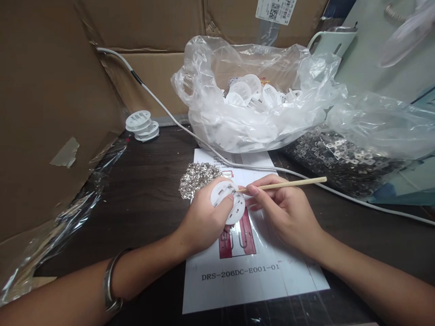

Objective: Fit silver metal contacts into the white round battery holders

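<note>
My left hand (pixel 207 216) grips a round white plastic disc (pixel 234 210) with slots, its thumb pressed across the face. In my right hand (pixel 287 203) is a thin wooden stick (pixel 299 183), pinched between thumb and fingers. The stick's left tip meets the disc near its upper slots, by my left thumb; small metal bits show there, too small to make out. Just behind my left hand lies a heap of small metal clips (pixel 197 177). Under both hands is a printed sheet (pixel 234 290) with a red picture and the text DRS-206DC-E001-01.
A clear plastic bag (pixel 258 131) full of white discs stands at the back. Right of it lies a bag of metal pieces (pixel 336 156). Several discs are stacked (pixel 142 127) at the left rear. A white cable (pixel 163 106) crosses the dark table. Cardboard walls (pixel 146 22) enclose the back and left.
</note>
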A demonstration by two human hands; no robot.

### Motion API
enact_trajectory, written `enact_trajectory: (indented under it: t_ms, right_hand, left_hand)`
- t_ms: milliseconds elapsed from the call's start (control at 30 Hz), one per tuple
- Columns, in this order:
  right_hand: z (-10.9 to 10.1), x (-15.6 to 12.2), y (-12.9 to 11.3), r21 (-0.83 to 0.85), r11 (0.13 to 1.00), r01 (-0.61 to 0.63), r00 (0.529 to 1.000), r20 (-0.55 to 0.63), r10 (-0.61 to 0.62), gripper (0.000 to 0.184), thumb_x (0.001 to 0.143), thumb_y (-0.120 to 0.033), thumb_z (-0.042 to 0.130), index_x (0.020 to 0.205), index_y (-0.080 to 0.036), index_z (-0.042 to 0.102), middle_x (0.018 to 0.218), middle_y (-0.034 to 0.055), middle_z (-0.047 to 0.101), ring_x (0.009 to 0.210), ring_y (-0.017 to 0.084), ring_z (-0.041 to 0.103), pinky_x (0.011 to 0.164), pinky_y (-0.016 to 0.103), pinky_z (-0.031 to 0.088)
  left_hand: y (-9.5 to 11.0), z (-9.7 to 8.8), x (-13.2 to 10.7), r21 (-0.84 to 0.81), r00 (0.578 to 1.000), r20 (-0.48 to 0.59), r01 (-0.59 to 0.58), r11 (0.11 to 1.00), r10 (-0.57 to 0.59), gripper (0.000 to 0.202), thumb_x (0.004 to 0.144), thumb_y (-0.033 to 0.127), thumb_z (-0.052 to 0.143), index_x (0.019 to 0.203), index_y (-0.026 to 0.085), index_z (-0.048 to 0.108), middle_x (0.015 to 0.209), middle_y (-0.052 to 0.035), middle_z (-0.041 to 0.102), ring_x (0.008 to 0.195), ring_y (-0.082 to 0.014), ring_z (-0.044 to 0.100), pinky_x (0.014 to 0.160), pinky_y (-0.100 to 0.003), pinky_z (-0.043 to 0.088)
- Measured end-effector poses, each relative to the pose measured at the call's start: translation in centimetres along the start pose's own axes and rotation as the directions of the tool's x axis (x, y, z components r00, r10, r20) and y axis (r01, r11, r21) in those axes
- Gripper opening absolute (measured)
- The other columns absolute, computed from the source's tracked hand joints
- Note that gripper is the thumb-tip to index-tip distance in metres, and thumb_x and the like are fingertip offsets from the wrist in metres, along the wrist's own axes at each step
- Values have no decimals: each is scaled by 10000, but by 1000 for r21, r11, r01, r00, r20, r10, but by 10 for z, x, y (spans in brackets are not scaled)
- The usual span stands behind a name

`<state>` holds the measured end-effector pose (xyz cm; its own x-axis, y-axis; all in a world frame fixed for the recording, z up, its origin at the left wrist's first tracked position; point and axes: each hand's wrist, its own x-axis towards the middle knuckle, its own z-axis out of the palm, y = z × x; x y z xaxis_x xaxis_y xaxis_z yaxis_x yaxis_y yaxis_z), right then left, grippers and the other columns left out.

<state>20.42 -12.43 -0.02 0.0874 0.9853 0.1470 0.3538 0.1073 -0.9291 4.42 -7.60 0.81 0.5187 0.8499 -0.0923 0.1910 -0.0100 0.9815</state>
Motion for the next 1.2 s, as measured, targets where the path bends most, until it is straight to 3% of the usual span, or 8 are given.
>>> enact_trajectory:
  t_ms: [400, 633, 800, 967, 1200]
  right_hand:
    - [1, 0, -5, -84, 993, 79, 996, -24, -81, 273, 902, -261, 537, 712, -149, 697, 852, 61, 672, 725, 142, 645, 612, 261, 552]
    - [1, 1, -5, -93, 994, 59, 998, -4, -60, 285, 900, -269, 539, 686, -151, 685, 864, 58, 674, 704, 139, 644, 568, 257, 531]
    - [0, 2, -6, -126, 987, 102, 995, 22, -100, 247, 909, -235, 516, 758, -163, 699, 847, 52, 669, 741, 140, 643, 668, 284, 537]
    - [-4, 1, -4, -3, 1000, -3, 999, 36, 3, 337, 924, -338, 504, 702, -149, 675, 904, 82, 635, 745, 143, 633, 595, 256, 541]
    - [-7, -1, -4, 31, 1000, -1, 998, 57, 0, 308, 921, -359, 515, 786, -160, 707, 927, 78, 638, 792, 146, 636, 621, 244, 543]
  left_hand:
    - [-1, -1, 0, 16, 1000, 12, -12, 1000, 12, 86, 849, 197, 489, 873, 166, 565, 799, -19, 602, 669, -135, 545, 548, -229, 417]
    - [-2, -2, -2, 60, 1000, 14, -14, 998, 13, 91, 850, 185, 492, 897, 173, 570, 852, -20, 620, 743, -147, 557, 589, -238, 412]
    - [-1, -1, -1, 57, 1000, 8, 11, 998, -11, 86, 868, 220, 490, 884, 178, 563, 777, -4, 605, 651, -127, 544, 561, -232, 425]
    - [1, -1, 1, -2, 1000, -14, 6, 1000, -6, 86, 862, 228, 504, 887, 176, 567, 723, 4, 592, 591, -115, 531, 528, -220, 431]
    - [2, -1, 1, -12, 999, -41, 11, 1000, -11, 77, 849, 220, 510, 876, 180, 570, 722, 6, 603, 573, -108, 537, 503, -209, 439]
